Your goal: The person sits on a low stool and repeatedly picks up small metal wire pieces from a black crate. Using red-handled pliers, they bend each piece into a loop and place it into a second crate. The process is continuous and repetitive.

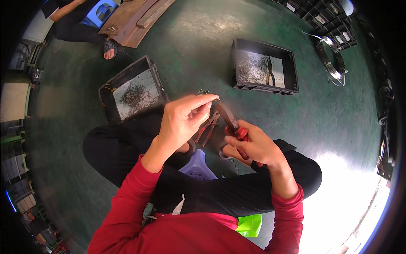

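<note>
My left hand [182,115] is closed, its thumb and forefinger pinching a small bent wire piece [219,100]. My right hand [259,144] wraps round the red handles of a pair of pliers [226,116]. The pliers' dark head points up and left, close to the wire; I cannot tell whether the two touch. A curled wire piece [204,91] shows just beyond my left fingertips. On the floor between my feet lies a second pair of red-handled pliers [206,132].
A black crate [153,76] at the left holds a heap of bent wire pieces. Another crate [265,90], ahead right, holds wire pieces and a tool. Farther right lies a wire coil [329,61] near stacked black crates [327,23]. A person sits at the far left near a wooden board [131,25].
</note>
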Motion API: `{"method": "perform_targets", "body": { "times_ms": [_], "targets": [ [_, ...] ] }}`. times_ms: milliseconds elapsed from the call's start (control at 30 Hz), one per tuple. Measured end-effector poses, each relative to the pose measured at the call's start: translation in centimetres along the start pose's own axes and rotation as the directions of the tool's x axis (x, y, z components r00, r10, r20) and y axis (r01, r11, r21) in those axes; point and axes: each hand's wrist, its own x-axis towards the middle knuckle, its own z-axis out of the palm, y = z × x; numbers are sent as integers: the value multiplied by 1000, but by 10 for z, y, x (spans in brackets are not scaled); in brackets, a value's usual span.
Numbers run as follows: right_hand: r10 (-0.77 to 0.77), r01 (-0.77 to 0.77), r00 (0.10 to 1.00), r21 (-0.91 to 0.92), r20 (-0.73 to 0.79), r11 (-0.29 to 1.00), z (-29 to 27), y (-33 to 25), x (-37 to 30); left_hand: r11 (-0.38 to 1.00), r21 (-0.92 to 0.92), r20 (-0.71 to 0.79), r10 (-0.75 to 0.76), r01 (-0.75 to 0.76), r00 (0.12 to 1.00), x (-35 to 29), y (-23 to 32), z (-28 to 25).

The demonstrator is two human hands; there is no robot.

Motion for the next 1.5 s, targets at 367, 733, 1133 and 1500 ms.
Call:
{"method": "perform_targets", "body": {
  "times_ms": [367,733,1133,1500],
  "targets": [
    [-66,67,998,55,-14,996,2,2,4,994,-81,64,-69,74,996,0,-2,-4],
    [-222,144,945,-304,-240,942,7,19,9,978,-51,238,-184,202,954,-4,4,-7],
    [-385,136,850,-556,-360,820,18,20,15,942,-84,220,-300,324,928,-15,0,0],
    [-523,-7,733,-774,-434,633,24,32,22,923,-93,229,-345,373,910,-18,-7,8]
  ]
}}
